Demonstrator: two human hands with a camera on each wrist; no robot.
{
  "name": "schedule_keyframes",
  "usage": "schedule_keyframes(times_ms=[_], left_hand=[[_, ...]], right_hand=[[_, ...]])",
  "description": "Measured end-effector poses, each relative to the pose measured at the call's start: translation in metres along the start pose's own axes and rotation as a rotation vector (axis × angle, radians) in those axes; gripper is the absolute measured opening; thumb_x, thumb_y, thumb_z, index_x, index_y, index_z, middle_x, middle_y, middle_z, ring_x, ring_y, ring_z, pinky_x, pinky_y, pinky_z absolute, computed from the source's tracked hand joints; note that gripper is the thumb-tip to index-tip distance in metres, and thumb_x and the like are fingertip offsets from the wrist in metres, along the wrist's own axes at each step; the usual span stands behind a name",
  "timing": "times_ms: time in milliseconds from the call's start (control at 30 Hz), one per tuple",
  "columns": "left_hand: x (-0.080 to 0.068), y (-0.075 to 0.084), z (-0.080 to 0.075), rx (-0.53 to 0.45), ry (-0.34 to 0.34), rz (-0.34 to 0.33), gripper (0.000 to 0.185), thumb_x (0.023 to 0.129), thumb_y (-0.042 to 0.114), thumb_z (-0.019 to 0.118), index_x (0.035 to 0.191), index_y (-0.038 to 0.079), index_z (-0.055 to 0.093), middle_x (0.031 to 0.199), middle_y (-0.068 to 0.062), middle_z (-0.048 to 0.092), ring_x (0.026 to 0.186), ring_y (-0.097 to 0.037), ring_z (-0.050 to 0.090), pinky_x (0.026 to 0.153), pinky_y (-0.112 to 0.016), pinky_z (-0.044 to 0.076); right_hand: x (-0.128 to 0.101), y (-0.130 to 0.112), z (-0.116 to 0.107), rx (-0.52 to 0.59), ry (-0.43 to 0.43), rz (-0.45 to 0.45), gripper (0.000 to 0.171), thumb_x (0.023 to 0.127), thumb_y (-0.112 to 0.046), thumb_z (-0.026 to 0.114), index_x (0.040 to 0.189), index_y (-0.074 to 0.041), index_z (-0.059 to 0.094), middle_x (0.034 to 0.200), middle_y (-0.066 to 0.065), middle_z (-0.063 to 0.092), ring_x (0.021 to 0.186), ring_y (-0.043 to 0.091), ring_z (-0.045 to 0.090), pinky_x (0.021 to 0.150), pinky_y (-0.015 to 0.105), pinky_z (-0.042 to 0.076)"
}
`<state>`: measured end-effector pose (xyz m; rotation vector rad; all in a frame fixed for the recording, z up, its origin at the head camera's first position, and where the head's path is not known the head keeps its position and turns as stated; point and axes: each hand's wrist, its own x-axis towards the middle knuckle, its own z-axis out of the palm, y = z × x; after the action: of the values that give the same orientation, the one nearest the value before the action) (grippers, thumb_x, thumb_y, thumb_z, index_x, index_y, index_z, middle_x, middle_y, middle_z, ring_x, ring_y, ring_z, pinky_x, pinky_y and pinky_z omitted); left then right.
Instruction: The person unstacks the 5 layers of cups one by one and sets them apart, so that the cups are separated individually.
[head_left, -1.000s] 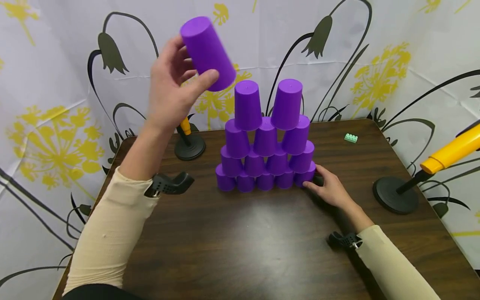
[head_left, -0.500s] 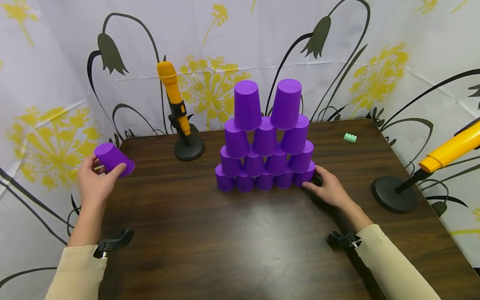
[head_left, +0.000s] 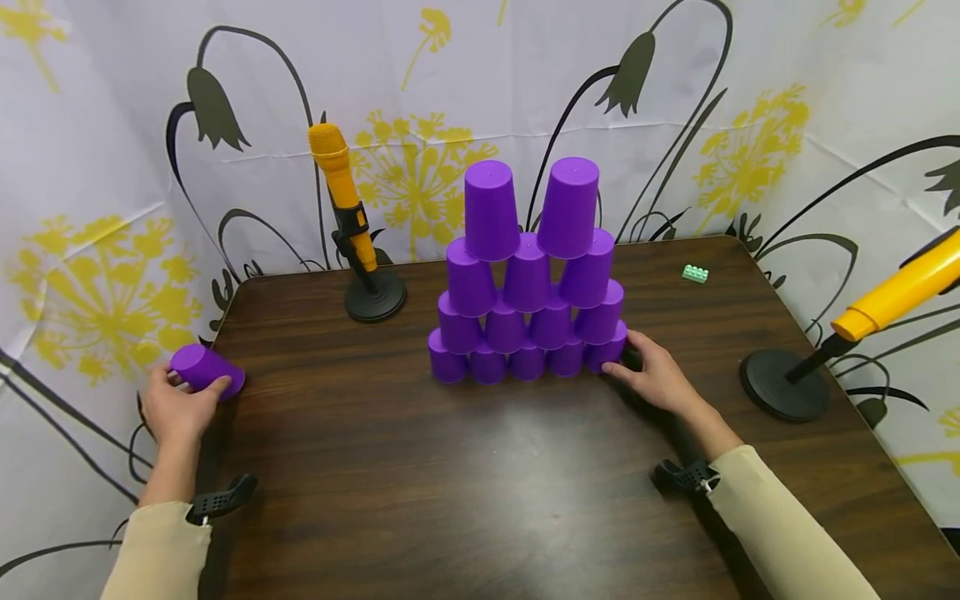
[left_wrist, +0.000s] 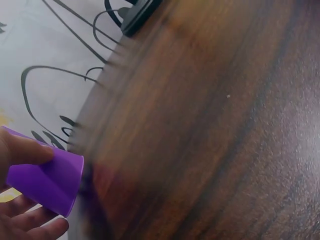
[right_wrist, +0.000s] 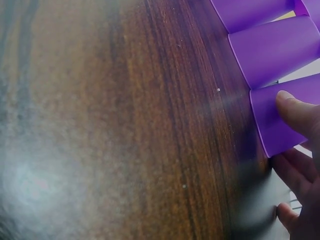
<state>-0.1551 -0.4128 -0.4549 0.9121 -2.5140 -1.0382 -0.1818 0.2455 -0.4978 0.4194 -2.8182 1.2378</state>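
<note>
A pyramid of purple cups point(head_left: 528, 279) stands upside down on the dark wooden table point(head_left: 465, 467), several rows high with two cups on top. My left hand point(head_left: 176, 404) grips a single purple cup point(head_left: 206, 369) point(left_wrist: 47, 181) at the table's left edge, thumb on its side and fingers behind it. My right hand point(head_left: 652, 371) rests at the pyramid's right end, with the thumb point(right_wrist: 297, 112) on the bottom-right cup point(head_left: 609, 352) point(right_wrist: 280, 120) and the fingers behind it.
A yellow microphone point(head_left: 341, 187) stands on a black base point(head_left: 375, 296) behind and left of the pyramid. Another yellow microphone point(head_left: 896, 296) leans on a round base point(head_left: 783, 383) at the right. A small green brick point(head_left: 695, 273) lies at the back right. Flowered cloth surrounds the table.
My left hand has brought the single cup down from high above the pyramid to the table's left edge. The right hand and the pyramid have stayed put.
</note>
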Motion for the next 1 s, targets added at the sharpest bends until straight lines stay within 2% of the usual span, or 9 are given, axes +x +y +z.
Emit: schedule_keyframes(times_ms=[167,467,733,867,933,1000], left_hand=[[0.002,-0.007,0.003,-0.007,0.002,-0.003,0.076,0.087,0.025,0.071,0.145,-0.003,0.032,0.142,-0.027,0.042,0.128,-0.043,0.041,0.108,-0.053,0.029],[0.002,-0.013,0.006,0.001,0.019,0.012,0.075,0.087,0.025,0.071,0.145,-0.004,0.031,0.142,-0.030,0.042,0.125,-0.046,0.044,0.110,-0.052,0.027],[-0.001,-0.015,0.007,-0.014,0.025,-0.012,0.079,0.085,0.022,0.072,0.148,0.002,0.029,0.145,-0.024,0.043,0.126,-0.042,0.048,0.108,-0.049,0.035],[-0.002,-0.012,0.007,-0.102,0.099,-0.022,0.079,0.081,0.011,0.072,0.149,0.012,0.032,0.142,-0.014,0.046,0.128,-0.030,0.049,0.107,-0.036,0.038],[-0.002,-0.005,0.004,-0.188,0.173,-0.008,0.075,0.079,0.004,0.068,0.146,0.017,0.037,0.136,-0.005,0.049,0.127,-0.022,0.049,0.103,-0.029,0.040],[-0.003,0.007,0.001,-0.289,0.273,0.040,0.068,0.079,-0.001,0.060,0.141,0.022,0.044,0.128,0.004,0.050,0.123,-0.015,0.048,0.097,-0.025,0.041]], right_hand=[[0.000,0.001,0.001,-0.004,0.002,-0.002,0.063,0.087,-0.026,0.076,0.139,-0.002,0.049,0.135,0.022,0.055,0.128,0.040,0.048,0.106,0.056,0.034],[0.000,0.002,0.000,-0.008,0.005,-0.015,0.062,0.088,-0.025,0.076,0.138,-0.001,0.050,0.133,0.022,0.056,0.126,0.040,0.049,0.105,0.057,0.035],[0.001,0.002,0.000,-0.014,0.001,-0.023,0.061,0.087,-0.025,0.076,0.138,-0.002,0.050,0.132,0.021,0.057,0.125,0.039,0.050,0.105,0.056,0.036],[0.002,0.003,-0.001,-0.014,-0.008,-0.019,0.063,0.088,-0.026,0.075,0.139,-0.001,0.049,0.134,0.022,0.056,0.127,0.040,0.049,0.105,0.056,0.035],[0.002,0.003,-0.001,-0.015,-0.014,-0.019,0.063,0.089,-0.027,0.074,0.140,-0.001,0.048,0.134,0.022,0.055,0.127,0.040,0.048,0.106,0.056,0.035],[0.001,0.003,-0.001,-0.015,-0.016,-0.020,0.063,0.089,-0.027,0.074,0.140,-0.001,0.048,0.134,0.022,0.055,0.127,0.040,0.048,0.106,0.056,0.034]])
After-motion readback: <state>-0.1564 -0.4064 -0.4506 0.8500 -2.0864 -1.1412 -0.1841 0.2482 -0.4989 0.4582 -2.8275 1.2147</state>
